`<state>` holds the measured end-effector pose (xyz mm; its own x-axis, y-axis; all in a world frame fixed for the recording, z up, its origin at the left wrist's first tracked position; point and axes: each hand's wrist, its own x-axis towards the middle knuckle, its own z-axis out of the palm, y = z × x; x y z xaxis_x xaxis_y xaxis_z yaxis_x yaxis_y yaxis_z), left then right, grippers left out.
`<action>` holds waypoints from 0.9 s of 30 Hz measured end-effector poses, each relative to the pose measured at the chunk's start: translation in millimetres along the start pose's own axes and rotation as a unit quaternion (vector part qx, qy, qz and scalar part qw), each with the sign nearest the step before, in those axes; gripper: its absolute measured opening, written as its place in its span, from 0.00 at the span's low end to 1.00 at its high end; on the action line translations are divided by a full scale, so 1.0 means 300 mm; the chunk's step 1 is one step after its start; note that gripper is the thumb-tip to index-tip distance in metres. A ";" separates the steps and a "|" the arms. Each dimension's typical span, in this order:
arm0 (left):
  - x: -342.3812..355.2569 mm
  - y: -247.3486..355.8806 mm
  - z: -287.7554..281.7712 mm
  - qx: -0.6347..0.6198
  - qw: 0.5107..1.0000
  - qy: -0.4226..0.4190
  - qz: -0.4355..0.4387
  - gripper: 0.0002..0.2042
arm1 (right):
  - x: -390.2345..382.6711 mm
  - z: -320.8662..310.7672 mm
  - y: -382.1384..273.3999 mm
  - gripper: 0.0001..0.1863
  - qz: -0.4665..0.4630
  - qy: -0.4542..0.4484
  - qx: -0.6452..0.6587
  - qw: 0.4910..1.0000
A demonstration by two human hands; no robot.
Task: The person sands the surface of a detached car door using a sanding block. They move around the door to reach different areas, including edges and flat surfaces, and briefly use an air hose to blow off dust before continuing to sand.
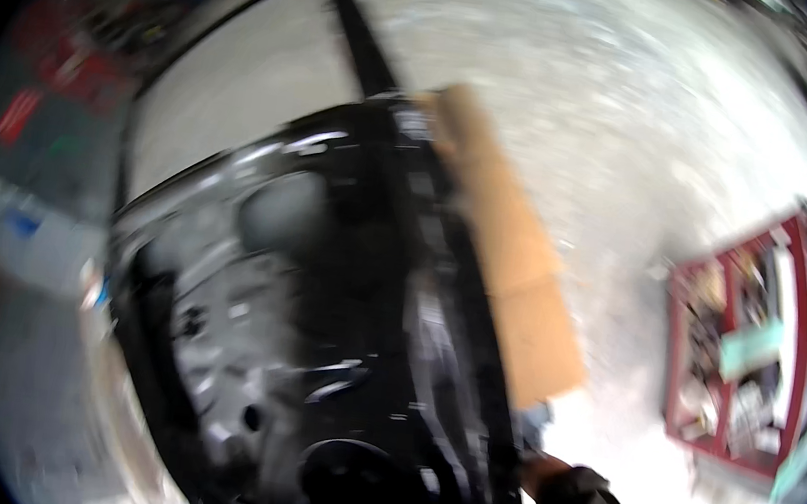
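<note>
A black car door shell (369,288) with an open window frame (357,37) fills the middle of the head view. Its inner side faces up, with several cutouts and a large round opening near the bottom. My right hand (543,473), below a dark sleeve, is at the door's lower right edge. Blur and the door's edge hide most of its fingers, so I cannot tell whether it grips the door. A small grey-blue thing (536,419) shows just beyond the hand, too smeared to name. My left hand is out of view.
Brown cardboard (513,265) sticks out from under the door's right side. At the right, a red compartmented cart (727,393) holds tools and loose items. Pale concrete floor (593,104) surrounds them. Blurred red equipment (66,49) is at the far left.
</note>
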<state>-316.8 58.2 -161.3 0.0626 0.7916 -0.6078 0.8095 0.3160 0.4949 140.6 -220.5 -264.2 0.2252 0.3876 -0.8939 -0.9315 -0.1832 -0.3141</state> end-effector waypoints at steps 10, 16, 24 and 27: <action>-0.105 0.609 0.751 0.077 0.958 -0.187 0.204 0.18 | -0.540 -1.044 0.140 0.17 -0.110 0.281 -0.074 0.950; -0.545 0.724 0.975 0.113 0.887 -0.313 0.320 0.18 | -1.442 -1.525 0.472 0.17 -0.165 0.500 0.038 0.850; -1.191 0.723 1.099 0.172 0.784 -0.426 0.418 0.18 | -1.918 -1.555 1.046 0.15 -0.196 0.547 0.078 0.810; -1.372 0.683 1.127 0.191 0.764 -0.443 0.428 0.18 | -1.911 -1.518 1.276 0.14 -0.129 0.510 0.085 0.846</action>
<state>20.6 -379.8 -19.6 0.8989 -0.0964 -0.4275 0.3502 -0.4284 0.8330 -215.1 -924.2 -17.5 0.4759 -0.6023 -0.6408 -0.8221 -0.0459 -0.5674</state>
